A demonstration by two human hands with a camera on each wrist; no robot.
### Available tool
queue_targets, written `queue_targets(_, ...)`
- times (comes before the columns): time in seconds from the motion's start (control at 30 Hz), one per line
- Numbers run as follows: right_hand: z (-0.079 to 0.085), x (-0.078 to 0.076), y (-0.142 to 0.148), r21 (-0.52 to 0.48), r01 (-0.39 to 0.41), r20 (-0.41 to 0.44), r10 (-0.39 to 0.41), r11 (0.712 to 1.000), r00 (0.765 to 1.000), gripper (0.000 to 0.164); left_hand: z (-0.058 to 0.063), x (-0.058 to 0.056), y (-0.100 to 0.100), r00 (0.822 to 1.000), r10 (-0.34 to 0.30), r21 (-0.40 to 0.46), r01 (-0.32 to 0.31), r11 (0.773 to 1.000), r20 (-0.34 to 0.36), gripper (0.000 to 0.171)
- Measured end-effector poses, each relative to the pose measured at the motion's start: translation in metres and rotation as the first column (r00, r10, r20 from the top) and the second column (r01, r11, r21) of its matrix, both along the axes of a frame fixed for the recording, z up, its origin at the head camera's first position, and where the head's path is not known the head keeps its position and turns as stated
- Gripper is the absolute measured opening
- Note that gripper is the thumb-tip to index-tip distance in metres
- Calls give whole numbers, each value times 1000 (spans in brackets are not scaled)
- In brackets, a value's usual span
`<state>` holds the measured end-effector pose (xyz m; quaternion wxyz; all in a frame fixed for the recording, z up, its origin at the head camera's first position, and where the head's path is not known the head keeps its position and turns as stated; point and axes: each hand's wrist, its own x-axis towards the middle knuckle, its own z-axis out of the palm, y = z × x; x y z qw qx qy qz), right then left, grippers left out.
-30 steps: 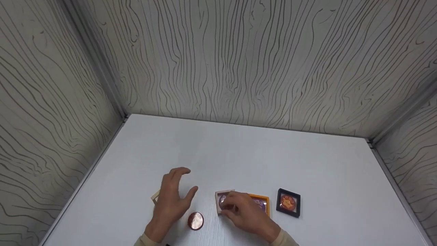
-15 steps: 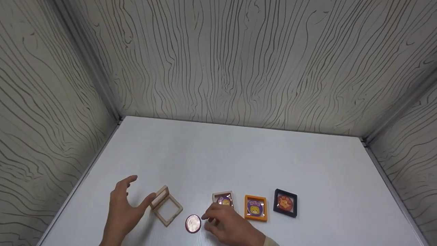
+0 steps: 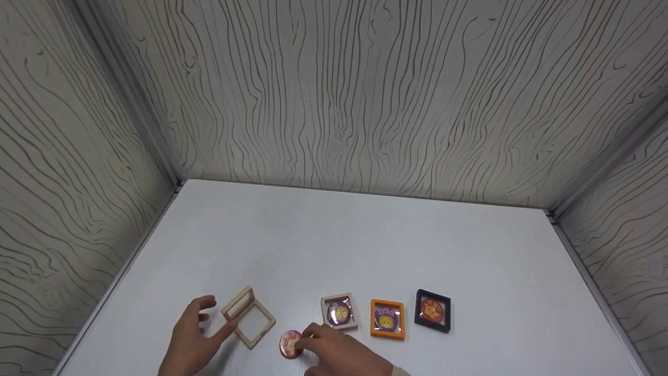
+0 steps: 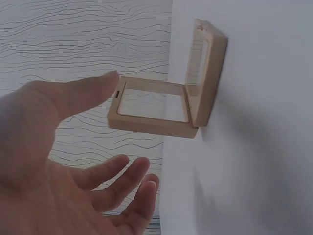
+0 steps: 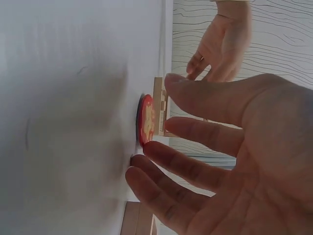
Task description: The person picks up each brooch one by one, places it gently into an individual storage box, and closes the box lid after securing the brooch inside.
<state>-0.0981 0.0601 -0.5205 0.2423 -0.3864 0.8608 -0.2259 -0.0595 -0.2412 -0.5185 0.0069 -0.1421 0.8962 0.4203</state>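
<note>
A hinged beige frame case point(image 3: 254, 325) with clear windows stands unfolded on the table, one half raised. My left hand point(image 3: 192, 334) is beside it, fingers loosely bent; its thumb tip lies at the raised half, and in the left wrist view the thumb point(image 4: 93, 93) touches or nearly touches its edge. A round red badge point(image 3: 290, 344) with a pale figure lies right of the case. My right hand point(image 3: 347, 351) reaches over the badge's right side. In the right wrist view its fingers point(image 5: 190, 166) are spread, one fingertip at the badge's edge, not closed round it.
Along the right lie a pale frame point(image 3: 339, 312) and an orange frame point(image 3: 387, 319), each with a purple bear badge, and a black frame point(image 3: 432, 310) with a red badge. Patterned walls point(image 3: 334, 104) enclose the white table point(image 3: 334, 235) at the back and sides.
My right hand has left the pale frame and moved left and down to the red badge. My left hand has shifted left, uncovering the beige case, then its thumb has come lower along it.
</note>
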Motion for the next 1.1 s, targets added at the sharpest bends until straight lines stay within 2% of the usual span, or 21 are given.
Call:
queue_targets(0.13, -2, 3, -7, 24, -3, -53, 5, 1000, 999, 38, -12, 1, -1, 997, -5, 55, 1, 998, 71, 69)
queue_targets(0.23, -3, 2, -12, 16, 14, -79, -13, 1000, 997, 39, -17, 0, 3, 995, -12, 101, 3, 995, 97, 61)
queue_targets(0.37, -3, 0, -18, 25, 46, -84, -44, 999, 996, 42, -21, -2, 6, 994, -22, 119, 8, 993, 112, 52)
queue_targets(0.57, -4, -2, -27, 45, 69, -151, -61, 997, 987, 37, -26, -7, 8, 982, 19, 130, -44, 991, 186, 41)
queue_targets(0.8, -4, -5, -33, 57, 122, -137, -113, 991, 984, 24, -29, -14, 11, 988, 3, 97, -18, 995, 154, 29)
queue_targets(1.1, -7, -8, -36, 1, 122, -189, -120, 993, 975, 16, -28, -20, 14, 987, 37, 77, -50, 996, 157, 27)
